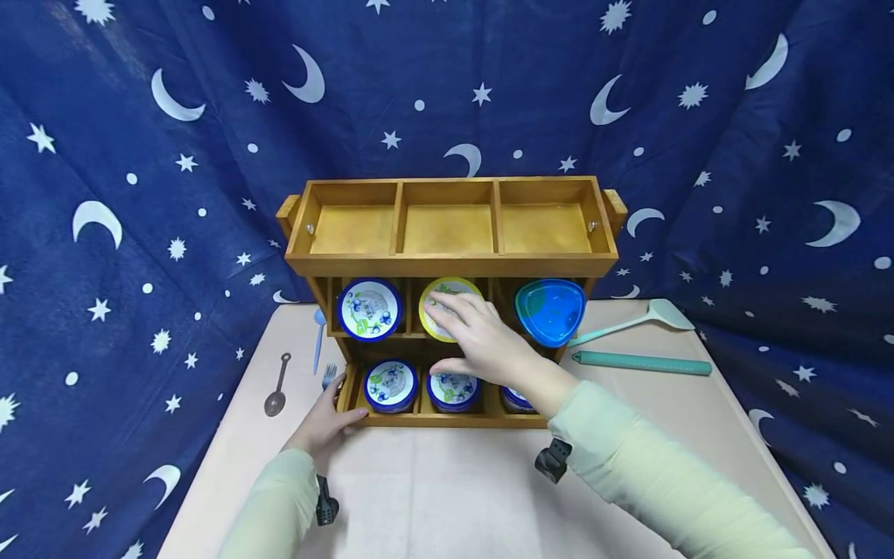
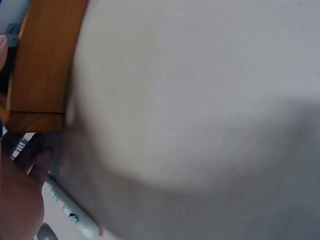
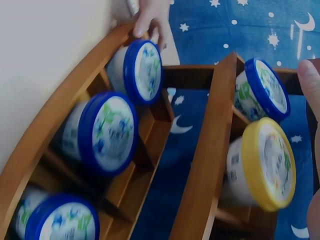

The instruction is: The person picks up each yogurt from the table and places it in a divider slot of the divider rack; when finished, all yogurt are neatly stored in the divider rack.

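Note:
A three-tier wooden rack (image 1: 447, 264) stands at the back of the table. Its top tier is empty. The middle tier holds a blue-lid tub (image 1: 369, 309), a yellow-lid tub (image 1: 441, 330) and a blue triangular-lid container (image 1: 550, 310). Blue-lid tubs (image 1: 390, 384) fill the bottom tier; my right wrist partly hides the rightmost. My right hand (image 1: 454, 334) is spread in front of the yellow-lid tub (image 3: 267, 165), fingers straight, thumb below. My left hand (image 1: 342, 400) grips the rack's bottom-left corner (image 2: 42, 60), thumb on the front rail. That hand (image 3: 150, 20) also shows in the right wrist view.
A metal spoon (image 1: 275, 388), a fork (image 1: 328, 376) and a blue spoon (image 1: 317, 338) lie left of the rack. A teal spatula (image 1: 632, 322) and a teal stick (image 1: 641, 362) lie to its right. Beige tabletop (image 1: 454, 481) spreads in front; blue star-and-moon cloth hangs all around.

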